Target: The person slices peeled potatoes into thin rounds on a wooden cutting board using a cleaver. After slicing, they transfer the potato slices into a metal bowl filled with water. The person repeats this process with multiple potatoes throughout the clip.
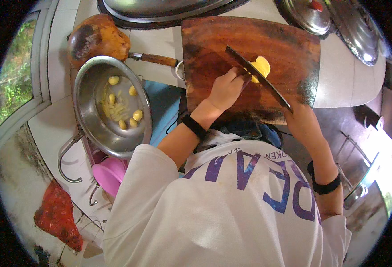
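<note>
On a dark wooden cutting board [212, 40], my right hand [302, 123] grips a long-bladed kitchen knife [271, 87], its handle hidden in the palm. The blade stands on edge, slanting across the board. Thin yellow slices, apparently potato [263, 66], lie fanned out against its far right side. My left hand [228, 87] has its fingertips curled close to the blade's left face, holding a yellow piece that they mostly hide. Left of the board, a stainless steel basin [92, 116] contains several peeled yellow potatoes [137, 115] and pale cut strips [117, 110].
A wooden handle [159, 59] with a metal ring points at the board's left edge, beside an orange-brown gourd-like object [99, 40]. Large metal lids [306, 16] lie behind. A curved faucet [60, 160], pink plastic bowl [107, 175] and red bag [57, 213] are at lower left.
</note>
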{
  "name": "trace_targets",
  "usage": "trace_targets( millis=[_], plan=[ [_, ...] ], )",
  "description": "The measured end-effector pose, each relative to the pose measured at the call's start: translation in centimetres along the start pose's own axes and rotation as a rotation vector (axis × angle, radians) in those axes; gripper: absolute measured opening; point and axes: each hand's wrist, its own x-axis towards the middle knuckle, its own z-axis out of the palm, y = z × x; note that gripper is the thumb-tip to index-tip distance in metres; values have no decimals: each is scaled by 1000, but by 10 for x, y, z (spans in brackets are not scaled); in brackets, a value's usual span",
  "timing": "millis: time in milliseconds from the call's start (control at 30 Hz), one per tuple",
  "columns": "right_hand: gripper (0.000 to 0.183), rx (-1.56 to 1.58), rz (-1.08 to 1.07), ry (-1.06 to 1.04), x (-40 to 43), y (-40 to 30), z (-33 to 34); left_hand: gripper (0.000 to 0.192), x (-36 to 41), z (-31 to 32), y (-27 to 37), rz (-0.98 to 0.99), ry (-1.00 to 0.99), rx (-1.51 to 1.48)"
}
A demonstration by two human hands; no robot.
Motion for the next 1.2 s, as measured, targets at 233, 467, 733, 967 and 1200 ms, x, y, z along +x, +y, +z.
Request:
trace_targets(
  millis=[233,467,733,967,1200],
  plan=[
    [25,-95,-57,-63,11,5,9,7,-4,-3,-3,20,-58,46],
    [25,-26,-42,-8,59,-9,35,4,0,3,-2,17,21,-55],
    [22,18,-7,-2,11,-6,7,11,-2,-3,2,-141,-48,-83],
    [21,0,0,-13,2,3,0,11,-1,-2,2,-44,0,-49],
    [21,-23,-102,-21,55,-1,30,10,0,6,2,-69,13,-48]
  ],
)
